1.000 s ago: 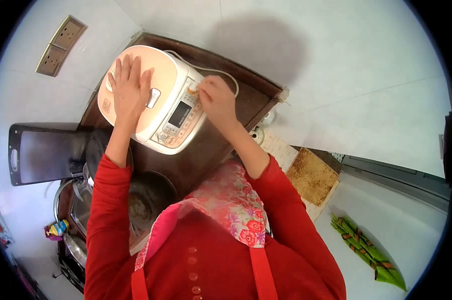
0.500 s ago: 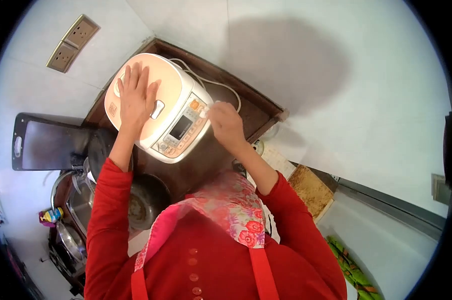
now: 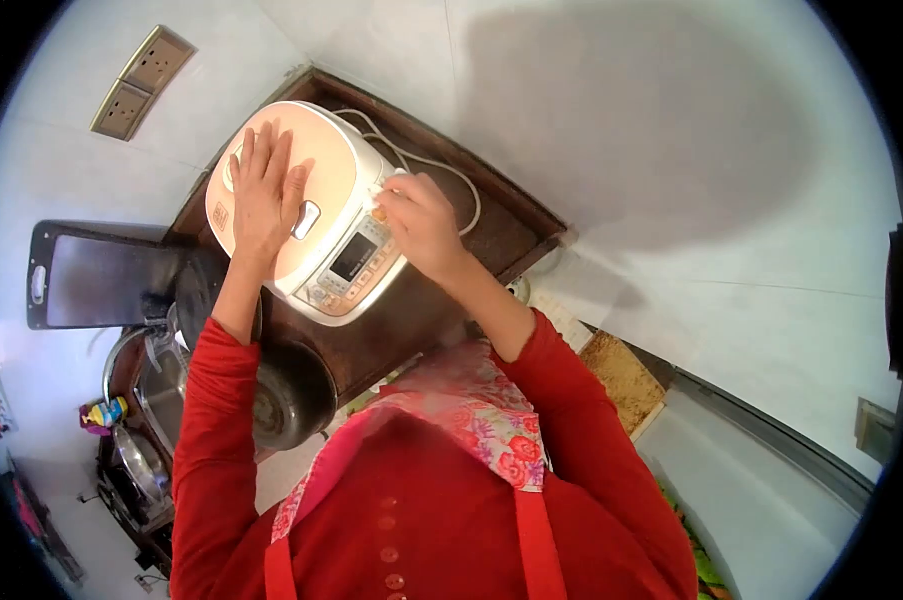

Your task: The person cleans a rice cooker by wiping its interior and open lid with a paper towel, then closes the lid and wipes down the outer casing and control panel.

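Note:
A white rice cooker with a pink lid point(image 3: 326, 165) sits on the dark wooden counter point(image 3: 371, 340). My left hand point(image 3: 264, 200) lies flat on the lid, fingers spread, just left of its silver button. At the upper end of the control panel point(image 3: 353, 258), my right hand point(image 3: 418, 222) has its fingers pinched together on a small white cloth or tissue point(image 3: 379, 192), mostly hidden by the fingers. The panel's dark display faces me. Behind the cooker, a white cord point(image 3: 461, 180) loops across the counter.
A dark pan point(image 3: 293, 395) stands near the counter's front, beside my left forearm. A black-rimmed board point(image 3: 106, 278) leans at the left, above the sink point(image 3: 161, 385). Wall sockets point(image 3: 141, 85) are at upper left. A brown-stained board point(image 3: 621, 375) lies low on the right.
My right hand moved off to the panel's right edge, then back up to its upper end. My left hand has stayed on the lid. The whole view has shifted somewhat.

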Action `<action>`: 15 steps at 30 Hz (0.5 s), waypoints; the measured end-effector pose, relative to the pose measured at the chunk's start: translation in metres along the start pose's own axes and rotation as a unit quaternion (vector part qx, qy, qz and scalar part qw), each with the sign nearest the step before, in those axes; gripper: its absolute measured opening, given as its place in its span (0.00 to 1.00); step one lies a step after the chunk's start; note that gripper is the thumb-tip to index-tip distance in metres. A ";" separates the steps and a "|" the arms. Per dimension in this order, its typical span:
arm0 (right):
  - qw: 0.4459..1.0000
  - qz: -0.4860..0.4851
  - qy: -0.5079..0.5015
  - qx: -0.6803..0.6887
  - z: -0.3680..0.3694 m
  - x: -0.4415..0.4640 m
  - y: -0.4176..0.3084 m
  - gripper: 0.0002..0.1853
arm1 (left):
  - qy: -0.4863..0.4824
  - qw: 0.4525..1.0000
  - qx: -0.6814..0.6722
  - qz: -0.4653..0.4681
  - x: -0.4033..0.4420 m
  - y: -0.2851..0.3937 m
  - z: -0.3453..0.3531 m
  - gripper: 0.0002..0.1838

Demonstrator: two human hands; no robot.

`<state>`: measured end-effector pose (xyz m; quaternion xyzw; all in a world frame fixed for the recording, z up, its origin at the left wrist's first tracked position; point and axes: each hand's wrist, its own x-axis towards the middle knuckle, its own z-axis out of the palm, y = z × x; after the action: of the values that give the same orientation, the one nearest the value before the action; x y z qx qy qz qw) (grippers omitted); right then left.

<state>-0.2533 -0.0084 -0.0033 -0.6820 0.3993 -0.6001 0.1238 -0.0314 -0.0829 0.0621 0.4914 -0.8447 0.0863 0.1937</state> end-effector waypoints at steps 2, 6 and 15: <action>1.000 0.005 -0.015 -0.022 -0.005 -0.009 -0.002 0.10 | 0.001 1.000 0.003 0.001 0.001 -0.002 0.001 0.26; 0.994 0.002 -0.077 -0.073 -0.034 -0.038 0.004 0.11 | 0.004 1.000 -0.003 -0.002 0.000 0.000 -0.002 0.26; 0.991 -0.010 -0.105 -0.083 -0.028 -0.025 0.001 0.10 | -0.007 1.000 -0.001 -0.004 0.003 0.002 -0.003 0.26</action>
<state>-0.2788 0.0174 -0.0152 -0.7529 0.4259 -0.4912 0.1020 -0.0338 -0.0832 0.0657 0.4955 -0.8440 0.0814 0.1886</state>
